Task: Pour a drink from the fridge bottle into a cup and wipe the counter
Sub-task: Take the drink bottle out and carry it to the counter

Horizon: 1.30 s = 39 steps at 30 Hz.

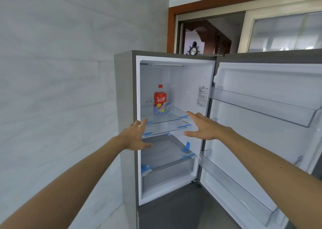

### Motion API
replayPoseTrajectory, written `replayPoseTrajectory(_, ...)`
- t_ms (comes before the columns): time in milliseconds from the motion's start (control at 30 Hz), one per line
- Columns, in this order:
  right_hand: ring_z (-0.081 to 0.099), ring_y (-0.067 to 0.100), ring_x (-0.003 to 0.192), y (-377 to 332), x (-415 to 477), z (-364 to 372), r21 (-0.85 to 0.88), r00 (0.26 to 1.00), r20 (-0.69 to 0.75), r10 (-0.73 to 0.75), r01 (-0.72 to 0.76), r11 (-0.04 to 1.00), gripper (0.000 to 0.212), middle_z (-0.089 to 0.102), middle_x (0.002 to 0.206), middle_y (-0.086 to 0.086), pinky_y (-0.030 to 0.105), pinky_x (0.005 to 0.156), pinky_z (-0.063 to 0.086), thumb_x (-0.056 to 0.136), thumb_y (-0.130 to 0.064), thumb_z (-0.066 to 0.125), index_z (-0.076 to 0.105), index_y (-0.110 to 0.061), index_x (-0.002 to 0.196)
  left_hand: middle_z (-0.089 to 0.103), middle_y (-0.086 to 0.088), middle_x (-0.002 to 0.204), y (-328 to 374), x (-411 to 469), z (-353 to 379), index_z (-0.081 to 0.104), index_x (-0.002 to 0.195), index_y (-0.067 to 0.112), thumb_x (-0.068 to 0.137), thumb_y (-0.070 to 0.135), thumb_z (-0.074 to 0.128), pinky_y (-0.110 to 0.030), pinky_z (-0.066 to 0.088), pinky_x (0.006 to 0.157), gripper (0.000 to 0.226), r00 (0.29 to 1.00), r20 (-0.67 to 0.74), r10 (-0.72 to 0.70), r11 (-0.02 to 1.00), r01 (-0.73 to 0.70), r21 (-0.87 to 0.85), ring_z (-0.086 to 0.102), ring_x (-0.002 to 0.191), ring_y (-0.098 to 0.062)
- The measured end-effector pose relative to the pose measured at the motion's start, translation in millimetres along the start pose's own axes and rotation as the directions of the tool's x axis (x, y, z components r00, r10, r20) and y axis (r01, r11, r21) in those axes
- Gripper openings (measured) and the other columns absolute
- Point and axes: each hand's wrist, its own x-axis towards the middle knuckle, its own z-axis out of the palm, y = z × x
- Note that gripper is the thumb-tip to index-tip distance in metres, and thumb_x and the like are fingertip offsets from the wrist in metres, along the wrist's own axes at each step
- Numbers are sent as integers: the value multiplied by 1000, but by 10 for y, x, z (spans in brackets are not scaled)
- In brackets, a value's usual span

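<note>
Reaching toward the open fridge point(123, 89), both hands are released, fingers spread and straight, gripping nothing. The left hand point(137, 136) sits in front of the cabinet's left front edge, level with the lower glass shelf point(165, 127). The right hand point(203, 126) sits in front of the compartment's right side, fingertips near the front right corner of the upper glass shelf point(174, 114); contact with either shelf can't be confirmed. An open gap runs between the hands, straight in to the bottle.

The bottle point(160, 100) has a red cap and a red and blue label. It stands upright on the upper glass shelf, toward the back left, well apart from both hands.

The door point(261, 141) is swung wide to the right. It carries a clear upper door bin point(261, 105) and a lower door bin point(235, 190); no contents are visible in either.

Below the shelves is a clear drawer point(167, 176), pushed in. Blue tape point(187, 146) strips sit on the shelf edges and drawer corners.

A pale wall point(52, 72) runs close along the fridge's left side.
</note>
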Motion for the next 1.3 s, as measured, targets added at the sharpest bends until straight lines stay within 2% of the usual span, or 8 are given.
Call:
replayPoseTrajectory(200, 39, 31, 138, 167, 364, 32, -19, 1000, -1, -2, 2, 1000, 96, 24, 158, 8, 50, 108, 40, 88, -65, 56, -1, -30, 156, 16, -11, 163, -118, 314, 98, -2, 158, 20, 84, 60, 66, -52, 37, 114, 108, 1000, 11, -2, 1000, 2, -21, 31, 145, -35)
replayPoseTrajectory(433, 36, 30, 140, 483, 997, -11, -3, 999, -17, -50, 50, 999, 95, 22, 159, 8, 48, 109, 40, 89, -63, 56, -2, -30, 157, 10, -7, 165, -205, 854, 171, -2, 158, 20, 86, 57, 66, -46, 37, 115, 105, 999, 32, -8, 997, 11, -81, 30, 146, -30)
replayPoseTrajectory(700, 37, 29, 139, 972, 1764, 119, 36, 994, 15, -109, 109, 993, 96, 21, 159, 8, 46, 107, 40, 89, -63, 57, -2, -29, 157, 17, -10, 163, -106, 1608, 417, -4, 158, 21, 85, 58, 66, -46, 37, 115, 108, 997, 79, -26, 993, 36, -117, 34, 143, -32)
replayPoseTrajectory(867, 32, 29, 143, 1194, 2090, 325, 31, 986, 44, -159, 158, 987, 96, 18, 162, 8, 47, 110, 37, 89, -64, 55, -3, -27, 158, 17, -11, 163, -29, 1964, 514, -3, 158, 19, 88, 54, 65, -42, 35, 116, 103, 993, 78, -90, 986, 99, -131, 37, 141, -31)
replayPoseTrajectory(967, 28, 29, 146, 1293, 2259, 452, 75, 982, 48, -182, 178, 981, 97, 14, 164, 7, 47, 112, 35, 89, -64, 55, -2, -26, 158, 18, -11, 163, -55, 2142, 578, -2, 158, 18, 89, 54, 64, -41, 33, 117, 102, 988, 71, -137, 983, 144, -117, 35, 143, -31)
replayPoseTrajectory(1067, 28, 27, 146, 1367, 2415, 584, 131, 977, 47, -207, 199, 971, 97, 17, 162, 8, 46, 112, 36, 89, -64, 56, -2, -28, 158, 20, -12, 161, -102, 2285, 629, -1, 158, 18, 89, 53, 64, -40, 32, 116, 101, 980, 71, -184, 974, 191, -118, 36, 142, -30)
replayPoseTrajectory(1300, 27, 27, 147, 1577, 2772, 696, 223, 978, 44, -202, 187, 957, 95, 13, 164, 5, 47, 113, 35, 89, -63, 57, -1, -29, 157, 20, -13, 162, -226, 2646, 700, -1, 158, 17, 90, 50, 64, -41, 34, 116, 101, 972, 89, -217, 968, 226, -108, 38, 141, -29)
